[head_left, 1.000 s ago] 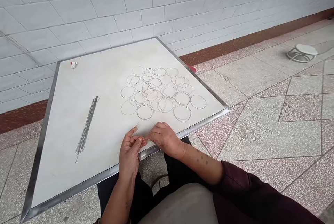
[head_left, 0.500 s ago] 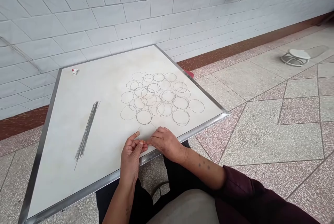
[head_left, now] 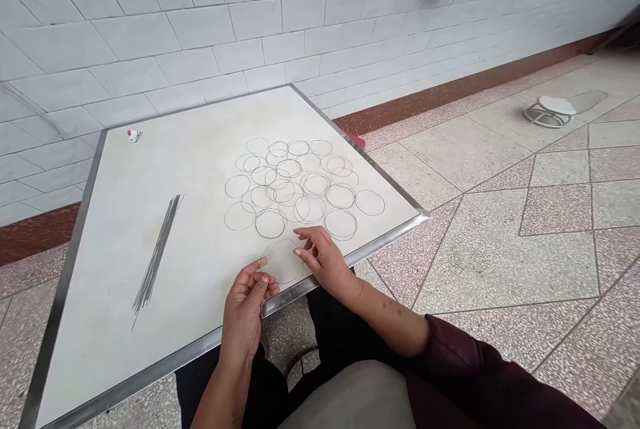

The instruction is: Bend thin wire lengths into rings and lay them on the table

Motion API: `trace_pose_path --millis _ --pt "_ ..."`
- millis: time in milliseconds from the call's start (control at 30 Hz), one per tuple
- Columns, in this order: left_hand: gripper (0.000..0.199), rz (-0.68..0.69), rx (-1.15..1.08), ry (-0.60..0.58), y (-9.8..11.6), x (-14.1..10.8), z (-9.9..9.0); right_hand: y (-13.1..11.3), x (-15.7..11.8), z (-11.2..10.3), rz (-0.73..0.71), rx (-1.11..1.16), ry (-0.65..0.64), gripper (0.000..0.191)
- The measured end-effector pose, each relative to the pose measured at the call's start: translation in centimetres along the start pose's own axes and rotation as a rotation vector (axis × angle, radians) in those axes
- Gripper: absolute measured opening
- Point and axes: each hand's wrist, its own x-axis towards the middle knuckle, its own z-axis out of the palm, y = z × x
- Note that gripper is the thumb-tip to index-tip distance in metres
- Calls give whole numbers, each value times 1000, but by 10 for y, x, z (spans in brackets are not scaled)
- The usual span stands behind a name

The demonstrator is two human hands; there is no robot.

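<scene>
A thin wire ring is pinched between the thumb and fingers of my left hand, just above the table's near edge. My right hand is at the ring's right side, thumb and forefinger apart; whether its fingertips touch the wire I cannot tell. Beyond both hands, several wire rings lie flat and overlapping on the white table. A bundle of straight wires lies to the left of my hands.
The table has a metal edge. A small white and red object sits at its far left corner. A white tiled wall stands behind the table. On the floor at right is a white stool.
My right hand has moved away from my left fingertips to the ring's right side, its fingers opening. The ring shows more fully, still held in my left hand. The view has shifted slightly.
</scene>
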Motion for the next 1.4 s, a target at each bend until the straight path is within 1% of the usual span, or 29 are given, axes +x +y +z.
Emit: trace_pose_path --millis 67,167,433,700,900,1133,1400 --pt "45 -8 12 -14 1 -1 1 3 -1 3 53 66 -30 25" --pt "43 -14 40 -46 1 -2 1 5 -3 6 68 110 -39 21" --pt "41 -24 93 -108 1 -6 1 3 -2 6 105 98 -73 18" --pt "45 -13 215 -109 8 -10 8 -4 -4 6 33 81 -89 16" --pt "47 -29 263 -118 9 -11 9 -8 -4 6 35 94 -110 15" --pt "40 -54 218 -131 11 -11 10 -10 -5 7 26 87 -119 10" --pt "31 -69 161 -142 13 -13 12 -9 -6 7 -14 63 -126 11"
